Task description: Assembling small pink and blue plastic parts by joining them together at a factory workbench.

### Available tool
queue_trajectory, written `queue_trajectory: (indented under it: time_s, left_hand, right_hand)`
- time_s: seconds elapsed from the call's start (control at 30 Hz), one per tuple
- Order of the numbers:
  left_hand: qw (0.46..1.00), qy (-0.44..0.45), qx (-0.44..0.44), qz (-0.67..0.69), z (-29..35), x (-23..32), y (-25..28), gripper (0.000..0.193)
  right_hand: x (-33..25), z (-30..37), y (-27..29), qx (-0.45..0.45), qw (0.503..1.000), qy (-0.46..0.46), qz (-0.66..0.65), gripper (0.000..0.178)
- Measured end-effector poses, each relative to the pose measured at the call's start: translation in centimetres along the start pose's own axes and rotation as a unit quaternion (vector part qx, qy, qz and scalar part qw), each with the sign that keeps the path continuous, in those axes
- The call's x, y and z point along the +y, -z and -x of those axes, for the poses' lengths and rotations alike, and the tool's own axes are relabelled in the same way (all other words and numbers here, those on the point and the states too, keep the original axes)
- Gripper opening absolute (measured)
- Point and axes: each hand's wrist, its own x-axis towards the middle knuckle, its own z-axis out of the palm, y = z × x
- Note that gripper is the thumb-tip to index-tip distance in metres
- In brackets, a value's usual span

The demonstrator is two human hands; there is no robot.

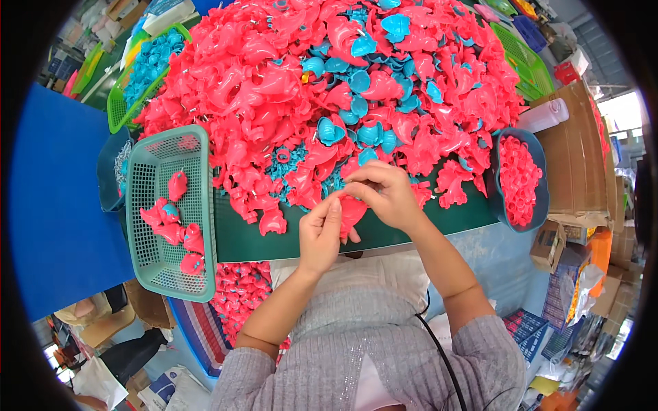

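Close to the table's front edge, my left hand (321,234) is closed around a glossy pink plastic part (352,211), a curved, hollow-looking shell. My right hand (385,194) pinches thumb and finger together at the top of that part; whatever is between the fingertips is too small to make out. Just beyond both hands rises a big heap of similar pink plastic parts (264,85). Turquoise cup-shaped pieces (330,131) are mixed into it, along with small turquoise bits (284,164).
At left, a green mesh basket (211,226) holds several pink pieces. Beside it are a dark bin of small metal parts (122,164) and a lime basket (116,113) of turquoise pieces. At right stand a dark bin (541,154) of pink rings and a cardboard box (572,151).
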Motion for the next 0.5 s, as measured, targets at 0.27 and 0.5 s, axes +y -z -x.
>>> queue_trajectory:
  time_s: [0.27,0.5]
  left_hand:
    - [0.966,0.138,0.085,0.203,0.3,-1.7,3.8,0.035]
    - [0.954,0.146,0.071,0.254,1.0,-1.5,4.4,0.029]
  right_hand:
    - [3.4,1.2,-0.5,-0.045,0.969,0.063,0.237,0.020]
    - [5.8,3.2,-2.0,-0.047,0.846,0.176,0.501,0.017]
